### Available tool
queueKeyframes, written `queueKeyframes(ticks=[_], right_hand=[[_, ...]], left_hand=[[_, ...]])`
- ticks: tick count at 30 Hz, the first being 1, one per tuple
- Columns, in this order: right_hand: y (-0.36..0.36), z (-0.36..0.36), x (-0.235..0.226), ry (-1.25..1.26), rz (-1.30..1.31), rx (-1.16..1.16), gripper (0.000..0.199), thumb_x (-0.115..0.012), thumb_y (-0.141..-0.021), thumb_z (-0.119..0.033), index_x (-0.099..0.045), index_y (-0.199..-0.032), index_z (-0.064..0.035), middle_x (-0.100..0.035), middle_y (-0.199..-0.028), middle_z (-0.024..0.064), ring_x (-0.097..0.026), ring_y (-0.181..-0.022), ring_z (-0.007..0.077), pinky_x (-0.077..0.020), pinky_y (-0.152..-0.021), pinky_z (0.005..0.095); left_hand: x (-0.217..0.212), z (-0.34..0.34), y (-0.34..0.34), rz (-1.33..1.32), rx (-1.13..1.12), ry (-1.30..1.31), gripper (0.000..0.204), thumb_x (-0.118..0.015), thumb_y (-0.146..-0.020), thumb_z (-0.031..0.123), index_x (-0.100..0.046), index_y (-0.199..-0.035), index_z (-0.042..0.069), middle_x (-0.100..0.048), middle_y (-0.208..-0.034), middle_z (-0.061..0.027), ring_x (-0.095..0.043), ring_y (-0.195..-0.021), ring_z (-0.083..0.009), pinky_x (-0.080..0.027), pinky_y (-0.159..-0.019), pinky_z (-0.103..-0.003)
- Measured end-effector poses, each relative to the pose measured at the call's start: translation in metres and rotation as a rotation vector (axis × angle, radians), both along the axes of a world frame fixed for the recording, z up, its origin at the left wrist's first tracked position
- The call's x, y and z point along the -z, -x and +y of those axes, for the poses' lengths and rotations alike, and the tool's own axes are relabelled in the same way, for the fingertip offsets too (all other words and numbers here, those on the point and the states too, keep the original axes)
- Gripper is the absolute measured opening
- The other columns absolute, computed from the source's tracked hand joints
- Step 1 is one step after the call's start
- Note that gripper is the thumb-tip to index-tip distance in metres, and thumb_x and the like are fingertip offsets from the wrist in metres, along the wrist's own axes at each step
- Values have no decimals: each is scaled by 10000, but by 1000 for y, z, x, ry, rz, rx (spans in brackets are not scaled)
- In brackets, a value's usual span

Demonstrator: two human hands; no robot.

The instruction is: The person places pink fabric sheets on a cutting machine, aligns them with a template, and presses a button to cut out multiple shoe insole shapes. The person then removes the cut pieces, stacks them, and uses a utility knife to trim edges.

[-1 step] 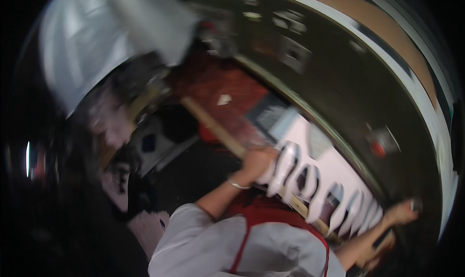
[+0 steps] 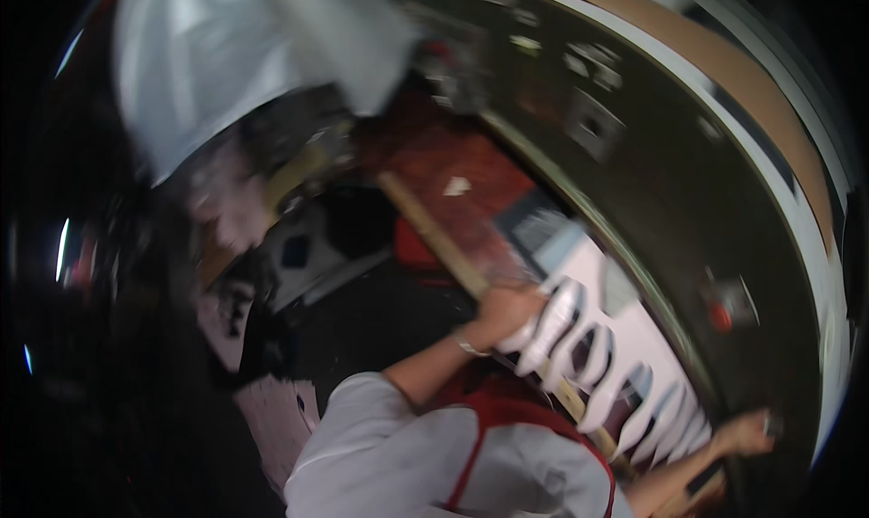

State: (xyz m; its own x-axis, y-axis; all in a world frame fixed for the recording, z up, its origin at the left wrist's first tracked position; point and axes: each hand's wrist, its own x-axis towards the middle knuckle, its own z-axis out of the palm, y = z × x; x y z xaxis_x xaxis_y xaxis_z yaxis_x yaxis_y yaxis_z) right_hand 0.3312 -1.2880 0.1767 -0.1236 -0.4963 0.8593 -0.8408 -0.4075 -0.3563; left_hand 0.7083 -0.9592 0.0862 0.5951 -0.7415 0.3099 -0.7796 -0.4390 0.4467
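A pale pink sheet (image 2: 582,266) with several long leaf-shaped cut-outs lies along the table's near edge, its narrow strips reaching toward my apron. My left hand (image 2: 509,313), with a bracelet at the wrist, is closed at the sheet's left end. Motion blur softens its fingers. Stretched out to the lower right, beyond the far end of the strips, is my right hand (image 2: 744,434). Its fingers are curled around a small shiny thing (image 2: 771,424), too blurred to name.
A wooden strip (image 2: 433,235) edges the red tabletop (image 2: 421,151), where a grey flat piece (image 2: 534,224) lies. Past a pale rail (image 2: 579,187) is a dark green surface with a grey square piece (image 2: 593,124) and a red-and-white thing (image 2: 721,314). White draped cloth (image 2: 235,56) hangs upper left.
The whole view has shifted, so the table and sheet sit a little farther right. My right hand appears lower in the picture. My left hand stays at the sheet's end.
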Motion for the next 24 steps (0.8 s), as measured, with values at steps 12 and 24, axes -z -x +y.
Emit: queueKeyframes(ticks=[12,24], right_hand=[[-106,-16,15,-106,207,-192,828,-565,-901,-426,-218,-1390,145,-401,-1299,374,-494,-1115,462,-417,-935,530],[-154,118,106,-964,209,-715,764,-635,-843,-257,-247,-1414,71,-434,-1321,273,-491,-1167,390,-393,-1006,476]], left_hand=[[-13,-137,-69,262,-49,38,359,-573,-900,349,-657,-691,70,-616,-607,-175,-627,-610,-364,-497,-654,-485],[18,-67,-48,279,59,77,317,-547,-935,322,-617,-768,62,-618,-671,-162,-620,-709,-348,-466,-787,-445]])
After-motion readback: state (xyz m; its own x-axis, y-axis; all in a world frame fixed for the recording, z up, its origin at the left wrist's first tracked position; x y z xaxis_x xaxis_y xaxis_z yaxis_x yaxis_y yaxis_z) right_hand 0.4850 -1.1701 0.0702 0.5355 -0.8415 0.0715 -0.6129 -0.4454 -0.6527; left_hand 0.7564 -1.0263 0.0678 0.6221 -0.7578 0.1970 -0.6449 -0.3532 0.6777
